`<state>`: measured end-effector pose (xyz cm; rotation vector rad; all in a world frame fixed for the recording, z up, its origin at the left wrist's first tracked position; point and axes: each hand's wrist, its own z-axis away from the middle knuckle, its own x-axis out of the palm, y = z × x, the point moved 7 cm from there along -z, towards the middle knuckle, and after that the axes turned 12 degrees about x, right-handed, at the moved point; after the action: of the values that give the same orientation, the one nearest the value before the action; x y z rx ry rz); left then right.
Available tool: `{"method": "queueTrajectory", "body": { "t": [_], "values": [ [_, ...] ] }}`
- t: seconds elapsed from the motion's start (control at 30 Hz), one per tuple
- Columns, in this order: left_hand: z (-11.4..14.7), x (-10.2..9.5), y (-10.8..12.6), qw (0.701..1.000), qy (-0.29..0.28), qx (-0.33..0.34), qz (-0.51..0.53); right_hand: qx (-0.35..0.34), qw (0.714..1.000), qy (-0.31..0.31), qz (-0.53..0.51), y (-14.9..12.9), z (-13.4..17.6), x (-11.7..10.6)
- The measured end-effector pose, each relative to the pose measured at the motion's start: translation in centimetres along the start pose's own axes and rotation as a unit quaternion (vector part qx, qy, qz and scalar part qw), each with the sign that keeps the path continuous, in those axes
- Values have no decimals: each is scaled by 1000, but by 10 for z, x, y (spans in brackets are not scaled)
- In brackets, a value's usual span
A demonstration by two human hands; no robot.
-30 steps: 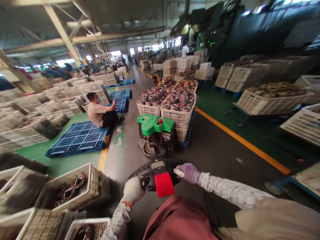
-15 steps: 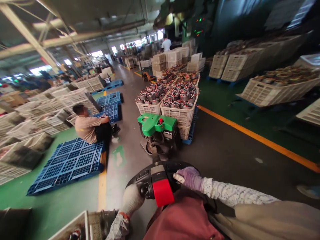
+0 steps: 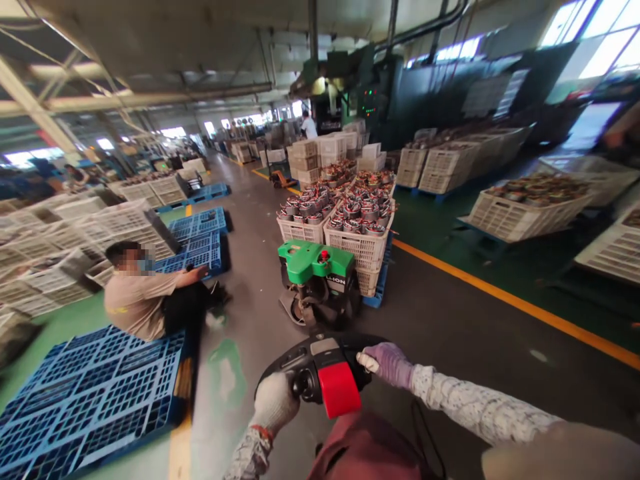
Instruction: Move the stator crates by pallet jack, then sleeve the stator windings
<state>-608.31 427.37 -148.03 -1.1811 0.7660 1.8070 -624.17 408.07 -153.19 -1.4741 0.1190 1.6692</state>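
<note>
Both my hands are on the black handle (image 3: 325, 347) of an electric pallet jack, which has a red button block at its middle. My left hand (image 3: 275, 403), in a white knit glove, is closed round the left grip. Round the right grip, my right hand (image 3: 389, 363) is closed in a purple and white glove. Ahead of the handle stands the jack's green-topped body (image 3: 316, 261) with a small red knob. Beyond it, white plastic crates (image 3: 358, 248) full of wound motor stators (image 3: 360, 208) are stacked on a blue pallet (image 3: 379, 293).
At left a person (image 3: 145, 293) sits on a blue plastic pallet (image 3: 100, 393) beside the aisle. More crates (image 3: 140, 223) stand behind. To the right, past a yellow floor line (image 3: 465, 280), is a crate of stators (image 3: 525, 213) on a low stand. An orange pallet truck (image 3: 283, 179) is farther ahead.
The seated person and the near pallet are closer and farther left. The crates on the right have shifted left in view. Both hands keep their grip on the handle.
</note>
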Motion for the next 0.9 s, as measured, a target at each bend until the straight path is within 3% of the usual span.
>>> {"method": "queueTrajectory", "body": {
  "t": [0.23,0.57,0.73,0.9],
  "values": [
    [-73,-46,-62,999,1,35,-24,-19,1000,9,15,-43,-76,-16],
    [-163,-94,-141,997,-30,33,-58,63,998,1,-8,-83,-173,-29],
    [-199,-118,-165,994,-45,77,-62,89,996,-1,0,-101,-204,-33],
    [-235,-136,-173,992,-56,88,-65,112,994,15,11,-101,-234,-42]
  ]
}}
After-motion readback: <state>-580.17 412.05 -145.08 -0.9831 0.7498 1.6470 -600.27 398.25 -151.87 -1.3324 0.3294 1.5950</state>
